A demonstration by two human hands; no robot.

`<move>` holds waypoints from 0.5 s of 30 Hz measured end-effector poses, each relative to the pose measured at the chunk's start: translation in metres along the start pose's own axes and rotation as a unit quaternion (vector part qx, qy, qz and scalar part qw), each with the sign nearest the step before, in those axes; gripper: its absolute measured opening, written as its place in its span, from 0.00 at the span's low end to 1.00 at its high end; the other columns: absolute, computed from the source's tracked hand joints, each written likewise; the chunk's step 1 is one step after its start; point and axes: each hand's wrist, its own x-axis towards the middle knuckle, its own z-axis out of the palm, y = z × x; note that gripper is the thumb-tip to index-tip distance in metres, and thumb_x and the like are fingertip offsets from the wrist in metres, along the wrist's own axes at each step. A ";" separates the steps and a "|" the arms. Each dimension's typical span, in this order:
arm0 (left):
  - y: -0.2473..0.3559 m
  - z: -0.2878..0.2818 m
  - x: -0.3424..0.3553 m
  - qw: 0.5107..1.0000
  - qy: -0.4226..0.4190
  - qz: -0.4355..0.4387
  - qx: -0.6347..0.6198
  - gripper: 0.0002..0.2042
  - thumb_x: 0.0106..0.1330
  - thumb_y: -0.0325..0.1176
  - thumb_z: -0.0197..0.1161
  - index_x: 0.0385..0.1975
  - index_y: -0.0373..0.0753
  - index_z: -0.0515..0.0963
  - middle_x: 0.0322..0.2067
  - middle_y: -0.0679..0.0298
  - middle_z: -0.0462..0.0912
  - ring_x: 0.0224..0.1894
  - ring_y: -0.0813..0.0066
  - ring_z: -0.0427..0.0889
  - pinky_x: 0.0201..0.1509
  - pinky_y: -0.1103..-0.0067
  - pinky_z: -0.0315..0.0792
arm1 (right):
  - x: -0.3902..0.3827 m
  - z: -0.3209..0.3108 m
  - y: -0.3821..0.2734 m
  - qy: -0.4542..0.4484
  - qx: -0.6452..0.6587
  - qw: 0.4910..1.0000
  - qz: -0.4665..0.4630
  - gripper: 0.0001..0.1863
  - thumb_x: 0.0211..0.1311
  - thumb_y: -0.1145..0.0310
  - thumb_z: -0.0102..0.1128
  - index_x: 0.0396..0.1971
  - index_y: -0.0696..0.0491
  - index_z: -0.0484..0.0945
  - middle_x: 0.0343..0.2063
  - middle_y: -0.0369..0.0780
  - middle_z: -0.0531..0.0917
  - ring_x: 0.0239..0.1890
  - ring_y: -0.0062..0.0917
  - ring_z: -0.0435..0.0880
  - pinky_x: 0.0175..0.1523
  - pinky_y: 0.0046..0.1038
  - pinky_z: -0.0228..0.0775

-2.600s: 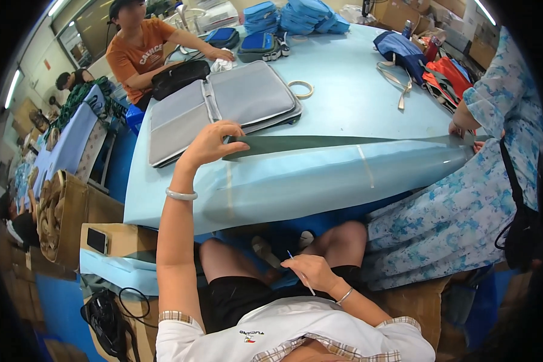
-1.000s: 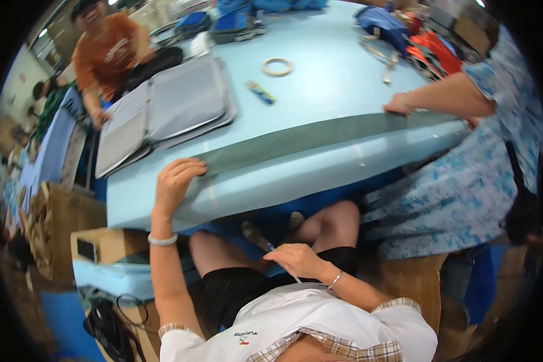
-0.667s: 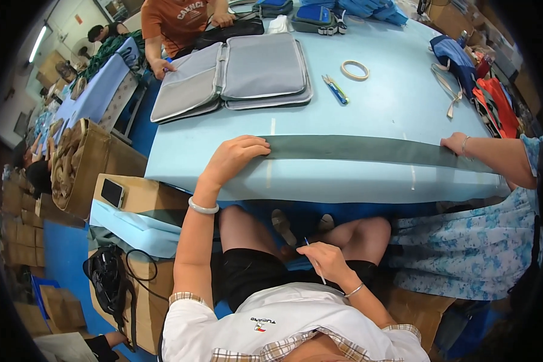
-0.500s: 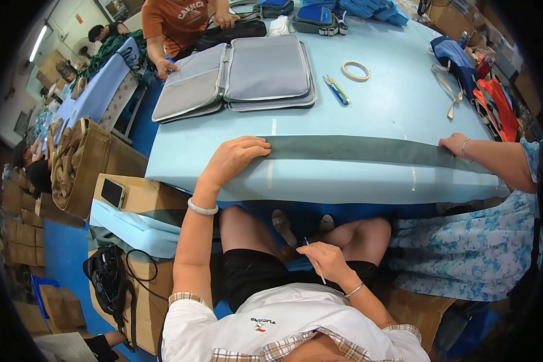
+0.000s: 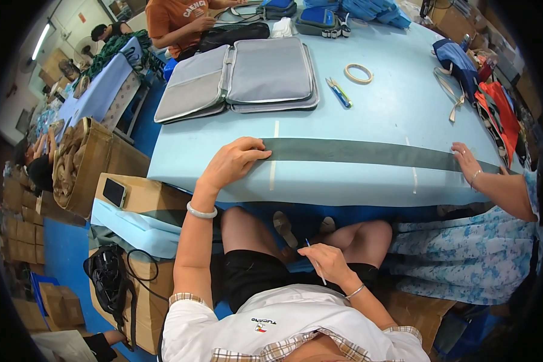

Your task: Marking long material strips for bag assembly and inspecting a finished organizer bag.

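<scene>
A long dark green fabric strip [image 5: 356, 151] lies across the light-blue table from left to right. My left hand [image 5: 236, 158] is at its left end, fingers and thumb closed on the fabric edge. At the strip's right part, a co-worker's hand [image 5: 466, 161] rests with its fingers apart. Above my lap, below the table edge, my right hand [image 5: 327, 260] grips a thin white pen [image 5: 321, 274] with a bluish tip. Two short pale tape marks [image 5: 274, 175] cross the table under the strip.
Beyond the strip lie an open grey zippered case [image 5: 268, 71], thread snips [image 5: 339, 93] and a tape roll [image 5: 359, 73]. An orange-shirted person [image 5: 175, 27] is at the far side. Bags [image 5: 498, 111] sit at right; a phone [image 5: 114, 192] rests on a carton at left.
The co-worker's hand at right has let go its pinch and opened over the strip. The orange-shirted person's hand has left the grey case. My hands stay nearly still.
</scene>
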 end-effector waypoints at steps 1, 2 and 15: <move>0.000 0.000 0.000 1.000 0.010 0.005 0.000 0.14 0.56 0.20 0.63 0.41 0.43 0.85 0.45 0.63 0.85 0.51 0.62 0.83 0.53 0.71 0.79 | 0.000 0.000 0.001 -0.008 -0.003 1.000 0.007 0.14 0.55 0.80 0.63 0.43 0.54 0.81 0.32 0.41 0.86 0.31 0.34 0.85 0.37 0.32 0.77; 0.001 0.000 0.000 1.000 0.008 0.009 0.004 0.15 0.57 0.20 0.63 0.42 0.44 0.85 0.44 0.62 0.85 0.50 0.62 0.83 0.53 0.71 0.79 | 0.000 -0.001 0.001 -0.011 0.001 1.000 0.006 0.14 0.55 0.80 0.63 0.43 0.53 0.81 0.32 0.41 0.86 0.32 0.35 0.85 0.37 0.32 0.78; 0.012 0.001 0.007 0.999 0.025 -0.016 -0.017 0.13 0.55 0.16 0.61 0.38 0.38 0.84 0.42 0.59 0.84 0.51 0.59 0.83 0.53 0.70 0.79 | 0.002 -0.024 0.014 0.054 -0.036 0.998 -0.007 0.16 0.56 0.79 0.63 0.45 0.52 0.79 0.32 0.40 0.85 0.34 0.33 0.85 0.38 0.31 0.78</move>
